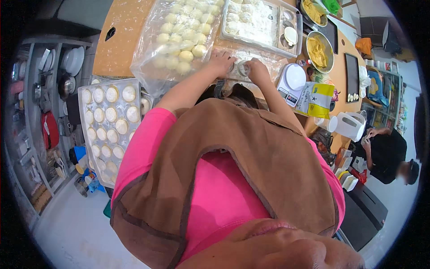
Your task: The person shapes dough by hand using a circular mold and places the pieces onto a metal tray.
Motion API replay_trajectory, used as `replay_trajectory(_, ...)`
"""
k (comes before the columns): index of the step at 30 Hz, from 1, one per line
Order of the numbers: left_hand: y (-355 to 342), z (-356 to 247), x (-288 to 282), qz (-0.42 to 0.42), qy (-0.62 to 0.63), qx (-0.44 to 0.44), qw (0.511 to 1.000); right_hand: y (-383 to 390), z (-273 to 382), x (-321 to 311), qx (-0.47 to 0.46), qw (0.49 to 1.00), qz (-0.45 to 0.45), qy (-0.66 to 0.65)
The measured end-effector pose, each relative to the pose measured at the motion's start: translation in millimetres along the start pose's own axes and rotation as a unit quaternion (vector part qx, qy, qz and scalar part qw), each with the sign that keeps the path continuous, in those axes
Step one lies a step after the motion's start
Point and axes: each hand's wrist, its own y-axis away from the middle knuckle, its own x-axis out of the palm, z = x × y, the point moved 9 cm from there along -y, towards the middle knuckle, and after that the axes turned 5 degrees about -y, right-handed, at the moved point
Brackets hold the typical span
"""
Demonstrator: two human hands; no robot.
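My left hand (220, 64) rests low over the floury work board (268, 64), its fingers spread beside the bag of dough balls. To its right, my right hand (258, 71) has bent fingers closed at the edge of a small, round, clear-looking ring or dish (243, 68). Its exact kind is too small to make out. Behind my left hand, pale yellow dough balls (186, 56) sit in rows under a clear plastic sheet (148, 67). Beyond the board stands a clear bin (255, 40) of flour with floured dough rounds (239, 18) at its left.
A tray (83, 103) of floured rounds stands at my left. On the right are a white kitchen scale (295, 77), a yellow-and-white packet (316, 99), a metal bowl (330, 65) of yellow filling and a white jug (350, 125). A person in black (385, 152) works farther right.
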Motion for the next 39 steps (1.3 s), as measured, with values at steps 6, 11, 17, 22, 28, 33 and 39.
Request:
replay_trajectory(6, 4, 3, 2, -0.004, 0.002, -0.005, 1.000, 1, 10, 4, 0.029, 0.999, 0.030, 0.011)
replay_trajectory(11, 1, 1, 1, 0.025, 0.007, -0.012, 1.000, -2, 16, 3, 0.002, 1.000, 0.015, 0.005)
replay_trajectory(17, 2, 1, 0, -0.008, 0.010, -0.009, 1.000, 1, 7, 4, -0.003, 1.000, -0.003, 0.003)
replay_trajectory(22, 1, 4, 5, 0.014, 0.006, -0.012, 1.000, 4, -2, -30, -0.003, 0.991, -0.063, -0.122)
replay_trajectory(28, -1, 4, 3, 0.022, 0.004, -0.016, 1.000, -1, -1, -36, -0.032, 0.994, -0.067, -0.075)
replay_trajectory(33, 0, -3, -4, 0.012, 0.018, -0.004, 1.000, 4, -6, -3, 0.005, 1.000, -0.002, -0.028)
replay_trajectory(39, 0, 1, 1, -0.007, 0.011, -0.004, 1.000, 2, 9, -1, -0.003, 1.000, 0.019, 0.000)
